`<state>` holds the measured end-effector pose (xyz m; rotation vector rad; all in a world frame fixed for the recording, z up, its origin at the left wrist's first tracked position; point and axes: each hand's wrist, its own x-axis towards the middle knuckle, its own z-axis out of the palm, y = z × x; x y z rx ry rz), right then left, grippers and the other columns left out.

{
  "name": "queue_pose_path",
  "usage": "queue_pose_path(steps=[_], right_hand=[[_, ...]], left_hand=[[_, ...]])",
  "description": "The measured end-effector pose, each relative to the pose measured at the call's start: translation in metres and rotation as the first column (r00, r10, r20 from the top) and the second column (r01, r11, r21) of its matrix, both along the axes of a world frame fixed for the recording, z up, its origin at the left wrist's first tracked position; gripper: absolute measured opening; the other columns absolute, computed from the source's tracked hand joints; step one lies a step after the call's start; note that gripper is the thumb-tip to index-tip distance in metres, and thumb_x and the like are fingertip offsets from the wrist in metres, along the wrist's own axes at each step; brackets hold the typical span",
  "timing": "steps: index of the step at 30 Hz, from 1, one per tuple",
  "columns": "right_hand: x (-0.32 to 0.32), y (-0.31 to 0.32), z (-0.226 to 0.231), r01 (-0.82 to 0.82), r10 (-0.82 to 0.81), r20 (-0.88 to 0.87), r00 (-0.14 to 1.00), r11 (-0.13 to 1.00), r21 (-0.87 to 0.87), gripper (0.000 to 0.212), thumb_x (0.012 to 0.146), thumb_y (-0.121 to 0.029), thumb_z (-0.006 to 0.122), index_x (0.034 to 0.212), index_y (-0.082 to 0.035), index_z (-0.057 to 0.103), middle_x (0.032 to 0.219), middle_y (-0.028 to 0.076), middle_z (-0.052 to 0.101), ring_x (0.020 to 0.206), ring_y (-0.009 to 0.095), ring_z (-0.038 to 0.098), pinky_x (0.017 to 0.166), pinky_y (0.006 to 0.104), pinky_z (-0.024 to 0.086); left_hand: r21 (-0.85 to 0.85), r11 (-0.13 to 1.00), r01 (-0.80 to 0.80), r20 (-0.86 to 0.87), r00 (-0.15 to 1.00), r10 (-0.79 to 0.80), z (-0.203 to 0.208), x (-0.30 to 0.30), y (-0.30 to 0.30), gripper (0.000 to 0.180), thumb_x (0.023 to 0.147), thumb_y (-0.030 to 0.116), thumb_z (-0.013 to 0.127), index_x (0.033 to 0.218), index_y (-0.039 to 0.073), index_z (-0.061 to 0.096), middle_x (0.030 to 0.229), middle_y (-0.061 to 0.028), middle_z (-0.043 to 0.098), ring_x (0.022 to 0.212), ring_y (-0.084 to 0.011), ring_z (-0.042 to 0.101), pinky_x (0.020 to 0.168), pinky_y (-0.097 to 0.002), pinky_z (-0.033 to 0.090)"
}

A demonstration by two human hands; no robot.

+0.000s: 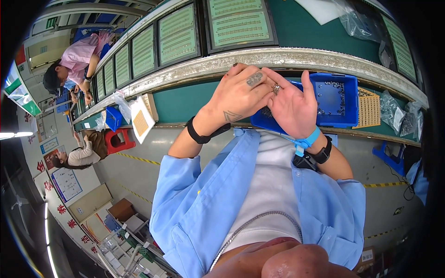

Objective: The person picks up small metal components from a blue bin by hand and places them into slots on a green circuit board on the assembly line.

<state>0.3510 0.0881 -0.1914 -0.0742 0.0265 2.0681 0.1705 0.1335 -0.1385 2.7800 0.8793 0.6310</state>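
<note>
My left hand (243, 89), tattooed and back upward, reaches over the fingers of my right hand with its own fingers bent together. Whatever its fingertips pinch is hidden. Palm up, my right hand (293, 104) has its thumb apart and holds a small cluster of shiny metal pieces (276, 89) at the base of its fingers, where both hands meet. Under and beside the hands is a blue plastic bin (356, 99), with small dark metal parts (340, 97) scattered along its inner sides. A second blue bin (262, 121) is partly covered by my hands.
Beyond a worn metal rail (306, 56), green circuit panels in black trays (177, 34) line the conveyor. A tan perforated board (368, 109) and clear plastic bags (394, 111) lie right of the bin. At left are a white-and-tan board (141, 120), a red stool (119, 140) and two people.
</note>
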Motion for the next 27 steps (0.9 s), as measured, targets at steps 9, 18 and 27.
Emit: queue_pose_path(steps=[9,18,27], right_hand=[[-0.001,0.003,-0.001,-0.045,0.051,0.123,0.991,0.998,-0.052,0.065,0.114,-0.045,0.036,0.149,0.009,0.044,0.147,0.019,0.056,0.133,0.023,0.056,0.114,0.0354,0.044],[-0.008,0.001,-0.002,-0.031,0.034,0.441,0.897,0.999,-0.012,0.030,0.111,-0.020,0.052,0.129,0.003,0.062,0.119,0.010,0.069,0.106,0.016,0.067,0.093,0.0309,0.056],[-0.011,0.000,0.001,-0.091,0.114,0.507,0.854,0.993,-0.070,0.018,0.109,-0.022,0.061,0.099,-0.006,0.062,0.073,-0.005,0.046,0.061,0.005,0.040,0.055,0.0237,0.035]], left_hand=[[-0.050,0.998,-0.045,0.170,0.984,0.053,-0.002,-0.001,0.003,0.021,0.070,0.008,0.083,0.091,0.011,0.078,0.087,0.0009,0.065,0.084,-0.0214,0.063,0.079,-0.0364,0.049],[0.006,0.990,-0.139,0.301,0.945,0.131,-0.004,-0.007,0.008,0.020,0.067,0.007,0.084,0.085,0.011,0.078,0.083,-0.0021,0.059,0.082,-0.0214,0.060,0.077,-0.0367,0.048],[-0.041,0.996,-0.085,0.191,0.977,0.091,0.012,-0.015,0.011,0.018,0.069,0.008,0.084,0.084,0.010,0.076,0.085,-0.0015,0.061,0.085,-0.0222,0.062,0.080,-0.0383,0.047]])
